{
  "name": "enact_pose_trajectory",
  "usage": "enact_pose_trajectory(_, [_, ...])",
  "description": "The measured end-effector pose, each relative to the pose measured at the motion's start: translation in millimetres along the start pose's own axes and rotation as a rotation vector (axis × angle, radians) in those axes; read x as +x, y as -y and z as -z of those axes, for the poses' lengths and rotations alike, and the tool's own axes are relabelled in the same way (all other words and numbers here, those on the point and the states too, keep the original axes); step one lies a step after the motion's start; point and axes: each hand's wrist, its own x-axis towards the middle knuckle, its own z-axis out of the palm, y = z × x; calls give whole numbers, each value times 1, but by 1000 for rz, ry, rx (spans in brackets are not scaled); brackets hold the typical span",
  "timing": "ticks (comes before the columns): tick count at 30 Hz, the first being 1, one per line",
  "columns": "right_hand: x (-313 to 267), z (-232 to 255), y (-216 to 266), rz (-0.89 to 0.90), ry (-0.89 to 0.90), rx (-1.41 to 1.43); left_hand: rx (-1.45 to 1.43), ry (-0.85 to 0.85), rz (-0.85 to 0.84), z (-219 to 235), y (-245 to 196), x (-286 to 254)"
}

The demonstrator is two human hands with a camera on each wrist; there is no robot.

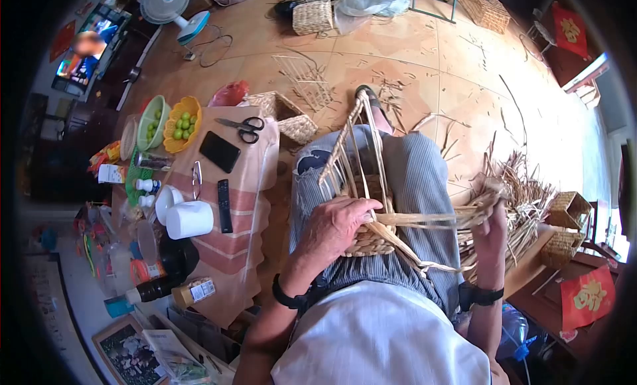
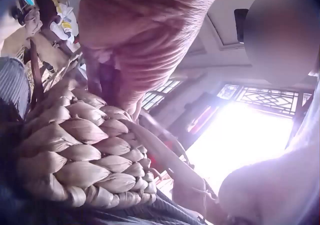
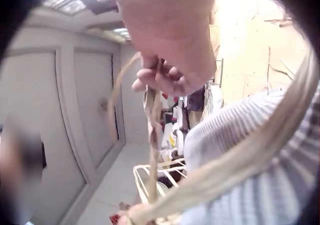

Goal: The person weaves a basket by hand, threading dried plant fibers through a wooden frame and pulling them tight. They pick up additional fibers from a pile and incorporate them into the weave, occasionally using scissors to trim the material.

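Crowding the tabletop point(image 1: 232, 245): scissors point(image 1: 242, 127), phone point(image 1: 219, 151); left hand point(image 1: 335, 227) clutching ribbed woven basket point(image 1: 369, 240), right hand point(image 1: 489, 229) pinching flat straw strands point(image 1: 424, 220).

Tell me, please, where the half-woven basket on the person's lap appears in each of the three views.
Head: half-woven basket at centre, on the lap, under the left hand.
Left wrist: its plaited wall fills the lower left.
Right wrist: only bare frame ribs show, bottom centre.
Shared landmark: the striped trousers.
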Motion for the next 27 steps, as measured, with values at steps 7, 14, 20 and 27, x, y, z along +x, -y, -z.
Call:
enact_pose_trajectory(7, [-22, -17, 20, -513, 176, -452, -77, 136, 75, 14, 4, 10])
enact_pose_trajectory(14, [-40, -133, 3, -318, 532, -1049, -102, 374, 180, 35, 2, 32])
enact_pose_trajectory(20, [-22, -166, 0, -758, 540, -637, -147, 342, 66, 35, 0, 9])
enact_pose_trajectory(27, [7, -193, 12, -798, 477, 26, -50, -40, 44, -7, -8, -9])
